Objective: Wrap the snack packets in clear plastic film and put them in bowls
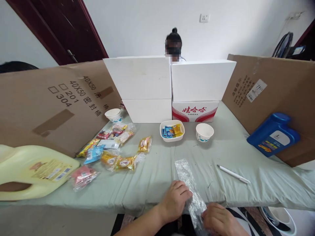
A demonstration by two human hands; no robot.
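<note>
A long, narrow strip of crinkled clear plastic film [186,173] runs from the tabletop down over the near edge towards my lap. It looks folded or flattened; which kind of wrapping it is, I cannot tell. My left hand [175,200] is closed on the strip's left edge at the table's front. Lower and to the right, my right hand [220,218] grips its other edge with curled fingers. Beyond the strip's far end stands a white dish [172,140] holding blue and yellow snack packets [173,131]. A white pen [233,173] lies to the right.
Wrapped snacks [124,163] and a pale yellow jug [49,170] are at left. A paper bowl [204,132] stands beside the dish, a blue bottle [274,134] at right. White boxes [147,78] and brown cardboard [270,78] wall the table; a person [174,46] is behind.
</note>
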